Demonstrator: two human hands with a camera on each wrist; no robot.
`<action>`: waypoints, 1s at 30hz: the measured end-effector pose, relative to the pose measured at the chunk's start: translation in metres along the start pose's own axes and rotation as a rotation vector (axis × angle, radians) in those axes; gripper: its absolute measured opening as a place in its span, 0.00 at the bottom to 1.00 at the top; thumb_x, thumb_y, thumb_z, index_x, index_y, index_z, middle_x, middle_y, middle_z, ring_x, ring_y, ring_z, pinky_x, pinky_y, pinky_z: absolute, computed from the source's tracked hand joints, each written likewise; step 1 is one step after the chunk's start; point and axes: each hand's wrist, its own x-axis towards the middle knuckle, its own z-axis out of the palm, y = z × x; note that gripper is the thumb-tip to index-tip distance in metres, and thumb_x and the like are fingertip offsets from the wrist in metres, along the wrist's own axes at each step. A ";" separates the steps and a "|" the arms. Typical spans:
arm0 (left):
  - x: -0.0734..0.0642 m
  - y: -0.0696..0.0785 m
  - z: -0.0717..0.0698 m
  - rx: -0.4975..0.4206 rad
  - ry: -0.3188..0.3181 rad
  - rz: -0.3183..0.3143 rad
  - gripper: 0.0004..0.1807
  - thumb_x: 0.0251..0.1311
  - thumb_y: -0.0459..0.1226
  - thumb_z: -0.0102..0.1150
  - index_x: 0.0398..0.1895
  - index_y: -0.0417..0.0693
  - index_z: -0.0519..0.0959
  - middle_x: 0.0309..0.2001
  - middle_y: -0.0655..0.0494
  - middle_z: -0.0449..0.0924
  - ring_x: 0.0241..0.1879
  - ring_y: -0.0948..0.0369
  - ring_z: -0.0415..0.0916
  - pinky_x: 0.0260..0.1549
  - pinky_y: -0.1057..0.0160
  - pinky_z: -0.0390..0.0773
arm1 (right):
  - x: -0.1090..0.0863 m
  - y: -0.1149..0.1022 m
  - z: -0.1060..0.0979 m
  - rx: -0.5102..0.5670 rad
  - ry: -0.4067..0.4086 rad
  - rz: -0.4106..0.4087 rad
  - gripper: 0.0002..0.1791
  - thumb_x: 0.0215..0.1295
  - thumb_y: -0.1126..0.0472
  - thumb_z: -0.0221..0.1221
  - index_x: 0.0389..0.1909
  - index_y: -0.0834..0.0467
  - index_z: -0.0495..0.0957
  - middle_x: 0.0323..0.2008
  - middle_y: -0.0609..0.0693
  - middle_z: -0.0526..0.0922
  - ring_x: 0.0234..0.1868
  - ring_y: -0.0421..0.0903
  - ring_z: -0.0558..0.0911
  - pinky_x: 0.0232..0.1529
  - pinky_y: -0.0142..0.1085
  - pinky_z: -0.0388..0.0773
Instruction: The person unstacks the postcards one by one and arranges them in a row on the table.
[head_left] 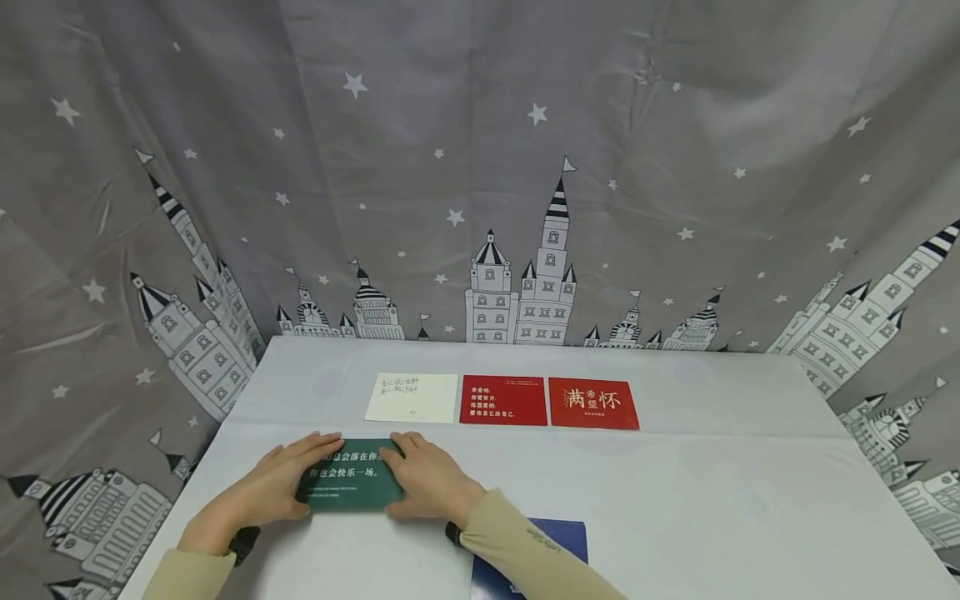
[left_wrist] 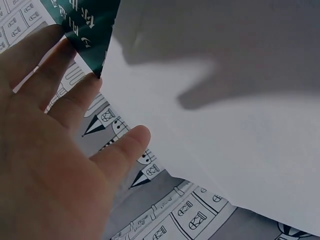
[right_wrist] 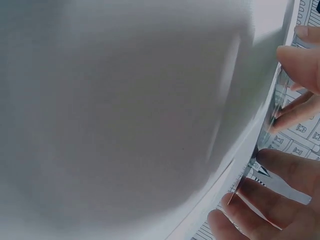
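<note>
A dark green card point(head_left: 348, 492) with white Chinese lettering is held between both hands near the left front of the white table. My left hand point(head_left: 273, 485) grips its left side, fingers at the upper corner and thumb by the lower one. At the opposite side my right hand point(head_left: 431, 481) holds the card the same way. One corner of the green card point(left_wrist: 92, 45) meets the left hand's fingers point(left_wrist: 80, 102) in the left wrist view. The right wrist view shows fingertips along a thin edge; much of the card's face is out of sight there.
Behind the hands a row lies flat: a cream card point(head_left: 412, 398) with handwriting, a red card point(head_left: 504, 402) with white text, and another red card point(head_left: 594, 405) with gold characters. A blue item point(head_left: 562, 537) is partly under the right forearm. A grey castle-print curtain point(head_left: 480, 167) surrounds the table.
</note>
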 end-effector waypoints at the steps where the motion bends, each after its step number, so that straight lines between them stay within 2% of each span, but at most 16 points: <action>1: 0.000 -0.001 0.000 0.001 -0.003 -0.002 0.50 0.26 0.33 0.74 0.63 0.43 0.63 0.62 0.41 0.60 0.60 0.41 0.56 0.49 0.30 0.53 | 0.001 -0.001 0.000 0.004 -0.004 0.003 0.40 0.49 0.38 0.59 0.61 0.54 0.65 0.60 0.52 0.64 0.60 0.45 0.62 0.58 0.29 0.61; 9: 0.002 -0.005 -0.002 -0.003 -0.025 -0.033 0.50 0.27 0.31 0.73 0.63 0.42 0.62 0.62 0.40 0.60 0.60 0.41 0.56 0.49 0.30 0.51 | 0.008 -0.003 0.000 0.030 -0.044 0.037 0.40 0.48 0.38 0.60 0.62 0.53 0.65 0.61 0.51 0.63 0.61 0.43 0.62 0.57 0.29 0.62; 19: 0.005 -0.015 -0.001 -0.014 -0.053 -0.088 0.50 0.26 0.29 0.72 0.63 0.43 0.62 0.61 0.39 0.60 0.60 0.40 0.55 0.50 0.30 0.49 | 0.017 -0.006 0.009 0.050 -0.045 0.053 0.41 0.49 0.38 0.60 0.62 0.53 0.64 0.61 0.52 0.63 0.61 0.44 0.62 0.58 0.29 0.60; 30: 0.008 -0.019 -0.003 0.000 -0.047 -0.076 0.50 0.25 0.30 0.73 0.62 0.41 0.63 0.60 0.37 0.61 0.58 0.39 0.57 0.48 0.29 0.52 | 0.020 -0.005 0.009 0.045 -0.044 0.044 0.41 0.49 0.38 0.59 0.62 0.54 0.64 0.61 0.52 0.63 0.61 0.45 0.62 0.59 0.30 0.59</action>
